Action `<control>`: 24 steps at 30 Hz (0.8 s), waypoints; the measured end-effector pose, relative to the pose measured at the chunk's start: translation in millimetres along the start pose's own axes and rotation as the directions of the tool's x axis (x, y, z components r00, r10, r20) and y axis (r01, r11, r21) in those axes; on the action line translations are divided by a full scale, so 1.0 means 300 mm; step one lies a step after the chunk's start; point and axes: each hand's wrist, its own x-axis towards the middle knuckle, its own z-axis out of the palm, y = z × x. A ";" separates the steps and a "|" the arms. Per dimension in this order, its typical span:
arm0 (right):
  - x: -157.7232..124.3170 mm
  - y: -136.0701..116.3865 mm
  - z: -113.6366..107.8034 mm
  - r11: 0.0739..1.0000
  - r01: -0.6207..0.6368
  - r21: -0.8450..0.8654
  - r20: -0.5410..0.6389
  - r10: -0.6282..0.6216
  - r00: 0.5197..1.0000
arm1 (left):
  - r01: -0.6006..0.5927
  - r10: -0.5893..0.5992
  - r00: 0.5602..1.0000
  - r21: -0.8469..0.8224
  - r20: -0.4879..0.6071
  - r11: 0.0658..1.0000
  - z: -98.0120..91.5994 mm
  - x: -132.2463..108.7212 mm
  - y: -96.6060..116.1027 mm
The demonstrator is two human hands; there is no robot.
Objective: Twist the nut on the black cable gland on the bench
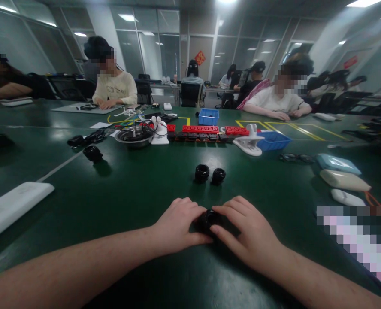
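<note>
Close in front of me on the green table, my left hand (180,223) and my right hand (245,229) close in from both sides on a black cable gland (210,218), a short hollow fitting with its round opening facing up. Thumbs and fingertips of both hands grip its rim, hiding much of its side. Just beyond my hands stand a larger black cable gland (202,173) and a smaller one (218,176), side by side and apart. Another black gland (93,153) sits farther off to the left.
Across the table lie red power strips (200,129), a metal bowl (134,138), a white clip stand (250,143) and a blue bin (274,140). A white case (13,206) is at left; pouches (345,179) and glasses (296,158) are at right. People sit opposite.
</note>
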 end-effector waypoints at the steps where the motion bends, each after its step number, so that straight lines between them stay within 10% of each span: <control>1: 0.000 -0.002 0.000 1.000 -0.007 -0.007 0.004 0.007 1.000 | -0.003 0.003 1.000 0.001 -0.001 1.000 0.000 0.000 0.000; 24: -0.005 -0.018 0.003 0.991 0.016 -0.134 0.031 -0.012 0.999 | -0.004 0.004 1.000 -0.005 -0.004 1.000 -0.002 0.003 0.005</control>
